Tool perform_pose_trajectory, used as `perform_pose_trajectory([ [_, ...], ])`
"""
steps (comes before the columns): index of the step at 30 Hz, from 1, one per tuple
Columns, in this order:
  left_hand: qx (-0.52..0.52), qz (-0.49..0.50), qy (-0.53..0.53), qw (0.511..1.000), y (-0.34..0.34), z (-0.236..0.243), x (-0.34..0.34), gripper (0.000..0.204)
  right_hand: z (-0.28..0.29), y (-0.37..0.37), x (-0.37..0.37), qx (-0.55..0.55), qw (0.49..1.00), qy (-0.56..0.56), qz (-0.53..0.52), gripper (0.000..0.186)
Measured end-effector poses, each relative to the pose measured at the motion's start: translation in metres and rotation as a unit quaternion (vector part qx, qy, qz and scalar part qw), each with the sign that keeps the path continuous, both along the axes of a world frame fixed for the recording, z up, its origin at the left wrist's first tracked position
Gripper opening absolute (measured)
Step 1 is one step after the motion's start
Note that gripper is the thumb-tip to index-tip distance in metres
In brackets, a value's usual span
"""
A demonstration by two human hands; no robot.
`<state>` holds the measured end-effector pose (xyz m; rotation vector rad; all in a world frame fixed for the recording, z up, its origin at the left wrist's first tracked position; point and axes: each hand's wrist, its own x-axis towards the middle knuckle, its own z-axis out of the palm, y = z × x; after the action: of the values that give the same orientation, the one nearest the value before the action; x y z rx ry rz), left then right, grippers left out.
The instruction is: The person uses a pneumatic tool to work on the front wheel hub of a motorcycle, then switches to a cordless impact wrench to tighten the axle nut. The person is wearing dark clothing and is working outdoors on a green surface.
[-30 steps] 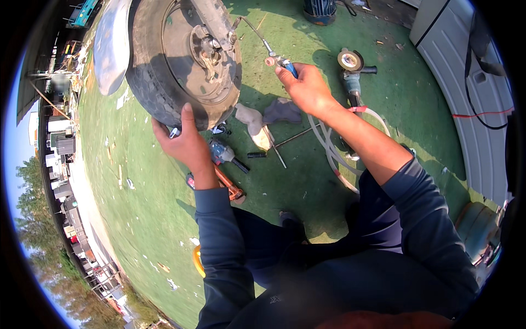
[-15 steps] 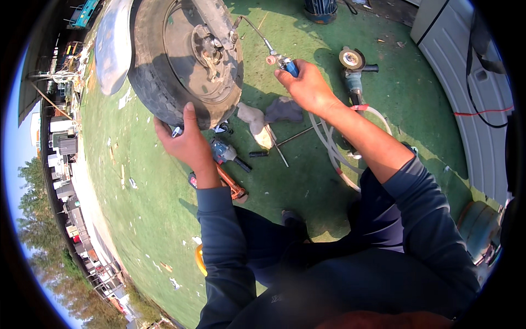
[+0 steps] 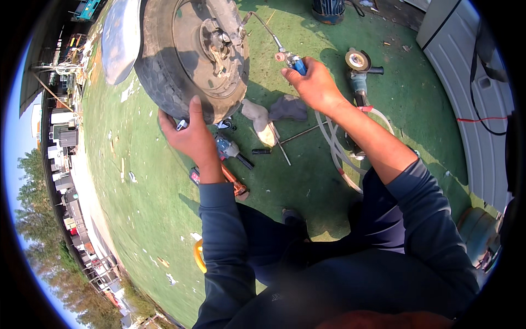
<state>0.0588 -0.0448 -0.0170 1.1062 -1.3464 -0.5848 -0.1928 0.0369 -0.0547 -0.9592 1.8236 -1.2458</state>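
Observation:
A worn car wheel (image 3: pixel 164 66) with a rusty hub (image 3: pixel 216 41) stands upright on green matting. My left hand (image 3: pixel 189 134) rests on the tyre's lower edge, fingers curled over the tread. My right hand (image 3: pixel 312 82) grips the blue handle of a gas torch (image 3: pixel 293 61), whose thin bent metal nozzle (image 3: pixel 260 24) reaches toward the hub. A white hose (image 3: pixel 334 148) runs from the torch down past my right forearm.
An angle grinder (image 3: pixel 359 66) lies right of the torch. Rags (image 3: pixel 274 112), a metal rod (image 3: pixel 298 134), a cordless tool (image 3: pixel 230 149) and orange-handled pliers (image 3: pixel 233 183) lie on the matting below the wheel. A grey panel (image 3: pixel 466 93) stands at right.
The view has shifted slightly; both hands stay in place, the left on the tyre and the right on the torch aimed at the hub.

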Motion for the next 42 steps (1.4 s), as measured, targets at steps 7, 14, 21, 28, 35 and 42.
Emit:
perform_pose_trajectory([
  [7,0.006,0.003,0.005,1.000,0.000,0.000,-0.001,0.079,-0.001,-0.001,0.000,0.005,1.000,0.009,0.002,0.045],
  [14,0.009,0.005,-0.002,1.000,-0.001,-0.001,0.001,0.082,0.001,0.000,0.000,0.001,1.000,0.009,0.003,0.046],
  [21,0.018,-0.001,0.012,1.000,-0.003,-0.004,0.003,0.083,-0.001,-0.001,0.000,0.005,1.000,-0.007,0.001,0.046],
  [28,0.018,-0.002,-0.002,1.000,0.000,0.000,0.000,0.083,-0.006,-0.003,-0.001,0.001,1.000,-0.005,0.004,0.046],
  [35,0.017,-0.009,-0.004,1.000,0.000,0.001,0.000,0.082,-0.006,-0.003,0.000,0.003,1.000,-0.006,0.006,0.046],
  [42,0.018,-0.012,0.002,1.000,0.000,0.000,0.000,0.082,-0.009,-0.005,0.000,0.001,1.000,-0.006,0.008,0.046],
])
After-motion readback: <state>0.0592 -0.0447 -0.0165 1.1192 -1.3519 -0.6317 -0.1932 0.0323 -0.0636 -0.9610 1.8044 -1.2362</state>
